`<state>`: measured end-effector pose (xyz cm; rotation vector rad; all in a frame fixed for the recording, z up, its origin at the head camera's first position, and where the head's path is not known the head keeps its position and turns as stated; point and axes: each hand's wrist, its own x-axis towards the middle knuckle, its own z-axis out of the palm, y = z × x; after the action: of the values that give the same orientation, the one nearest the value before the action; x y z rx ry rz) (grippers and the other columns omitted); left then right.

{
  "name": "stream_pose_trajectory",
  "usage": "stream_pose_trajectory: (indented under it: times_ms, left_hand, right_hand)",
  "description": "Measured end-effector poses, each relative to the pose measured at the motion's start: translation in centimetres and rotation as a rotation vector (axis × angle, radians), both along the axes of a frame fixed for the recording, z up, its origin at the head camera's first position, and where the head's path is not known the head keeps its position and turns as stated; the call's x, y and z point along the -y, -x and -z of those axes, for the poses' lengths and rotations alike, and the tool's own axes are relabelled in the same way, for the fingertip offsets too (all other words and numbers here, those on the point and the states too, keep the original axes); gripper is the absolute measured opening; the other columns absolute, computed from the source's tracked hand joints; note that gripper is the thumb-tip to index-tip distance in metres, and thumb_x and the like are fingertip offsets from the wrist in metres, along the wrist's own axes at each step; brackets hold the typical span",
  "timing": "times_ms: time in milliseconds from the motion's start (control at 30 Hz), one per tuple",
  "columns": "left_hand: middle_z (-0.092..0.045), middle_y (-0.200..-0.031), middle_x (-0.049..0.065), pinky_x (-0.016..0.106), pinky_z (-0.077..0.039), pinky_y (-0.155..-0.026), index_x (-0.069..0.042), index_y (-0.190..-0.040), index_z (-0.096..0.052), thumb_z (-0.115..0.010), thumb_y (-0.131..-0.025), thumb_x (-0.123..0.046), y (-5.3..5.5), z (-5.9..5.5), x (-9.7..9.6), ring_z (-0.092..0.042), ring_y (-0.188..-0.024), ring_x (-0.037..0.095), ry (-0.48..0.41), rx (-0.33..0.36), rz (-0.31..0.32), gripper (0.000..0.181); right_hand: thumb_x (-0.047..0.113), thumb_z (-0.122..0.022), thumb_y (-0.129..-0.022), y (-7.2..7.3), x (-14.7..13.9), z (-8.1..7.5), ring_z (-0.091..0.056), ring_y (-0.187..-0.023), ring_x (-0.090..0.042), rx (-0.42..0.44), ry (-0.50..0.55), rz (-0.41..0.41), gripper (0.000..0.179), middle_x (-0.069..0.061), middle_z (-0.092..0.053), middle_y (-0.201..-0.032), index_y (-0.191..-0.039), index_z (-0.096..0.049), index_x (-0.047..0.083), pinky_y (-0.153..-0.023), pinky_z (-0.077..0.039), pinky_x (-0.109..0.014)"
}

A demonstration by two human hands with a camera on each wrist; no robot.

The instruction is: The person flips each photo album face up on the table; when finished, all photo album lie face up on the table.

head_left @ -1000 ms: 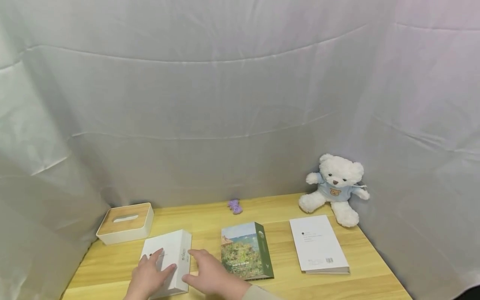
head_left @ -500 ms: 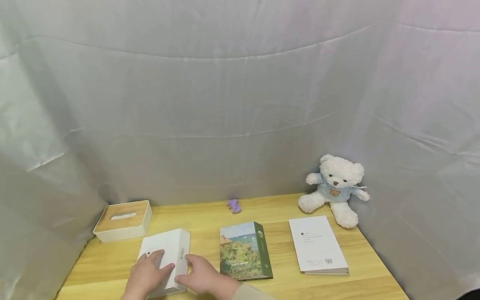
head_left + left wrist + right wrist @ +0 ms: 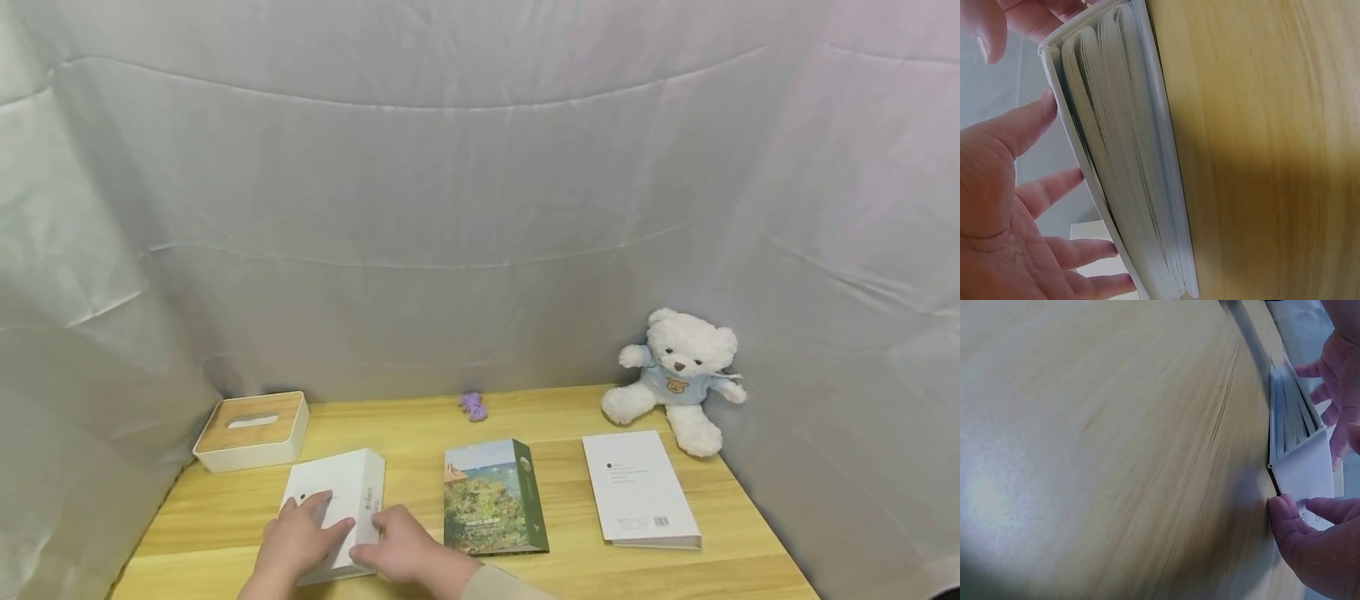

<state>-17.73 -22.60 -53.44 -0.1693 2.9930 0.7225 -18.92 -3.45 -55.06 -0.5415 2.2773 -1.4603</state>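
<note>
A thick white album (image 3: 337, 479) lies at an angle on the front left of the table, its spine towards the right. My left hand (image 3: 296, 537) rests on the top cover with fingers spread; in the left wrist view its straight fingertips (image 3: 1047, 103) touch that cover, and the page ends (image 3: 1116, 125) show below. My right hand (image 3: 405, 546) is at the spine, thumb and fingertips against it. In the right wrist view the right fingers (image 3: 1282, 512) sit low by the spine (image 3: 1307, 465), close to the table.
A landscape-covered photo album (image 3: 487, 500) lies right of my hands, and another white album (image 3: 637, 487) farther right. A wood-topped tissue box (image 3: 251, 433) stands back left. A small purple item (image 3: 473, 406) and a white teddy bear (image 3: 682, 375) sit near the grey curtain (image 3: 450, 208).
My right hand has moved slightly left, its fingers now at the spine. The left hand stays on the cover. The whole head view has shifted a little.
</note>
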Motion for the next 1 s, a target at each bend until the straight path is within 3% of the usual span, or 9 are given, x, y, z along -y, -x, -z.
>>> stream_pose_trajectory:
  times_ms: [367,633,867,1000]
  left_hand:
    - [-0.057,-0.136,0.042,0.082,-0.035,-0.104,0.009,-0.136,-0.062,-0.079,-0.090,-0.049,-0.01,-0.22,-0.14,-0.036,-0.137,0.071,-0.006,0.000,-0.001,0.076]
    - [-0.057,-0.136,0.042,0.082,-0.035,-0.104,0.010,-0.136,-0.062,-0.079,-0.090,-0.048,-0.02,-0.22,-0.14,-0.036,-0.137,0.071,-0.009,-0.003,0.003,0.076]
    - [-0.059,-0.135,0.041,0.082,-0.034,-0.105,0.010,-0.135,-0.062,-0.079,-0.090,-0.048,-0.10,-0.19,-0.18,-0.036,-0.137,0.071,-0.002,-0.012,0.011,0.075]
    - [-0.058,-0.136,0.041,0.082,-0.034,-0.105,0.010,-0.136,-0.062,-0.079,-0.091,-0.048,-0.08,-0.20,-0.24,-0.035,-0.137,0.071,-0.005,-0.008,0.004,0.075]
  right_hand:
    - [0.020,-0.077,-0.094,-0.05,0.14,-0.08,-0.060,-0.080,-0.001,-0.016,-0.020,-0.011,0.029,-0.004,-0.069,-0.097,-0.109,-0.074,-0.005,-0.074,-0.055,-0.019]
    - [0.023,-0.078,-0.094,-0.26,0.19,0.02,-0.065,-0.096,-0.012,-0.067,-0.087,0.010,0.043,-0.015,-0.068,-0.108,-0.117,-0.071,-0.012,-0.086,-0.056,-0.023]
    - [0.023,-0.078,-0.094,-0.36,0.14,0.49,-0.060,-0.091,-0.009,-0.045,-0.063,0.004,0.038,-0.010,-0.063,-0.108,-0.116,-0.071,-0.007,-0.083,-0.055,-0.023]
    - [0.025,-0.079,-0.094,-0.41,0.14,0.61,-0.061,-0.098,-0.012,-0.052,-0.085,0.012,0.043,-0.013,-0.062,-0.114,-0.121,-0.070,-0.008,-0.088,-0.055,-0.025]
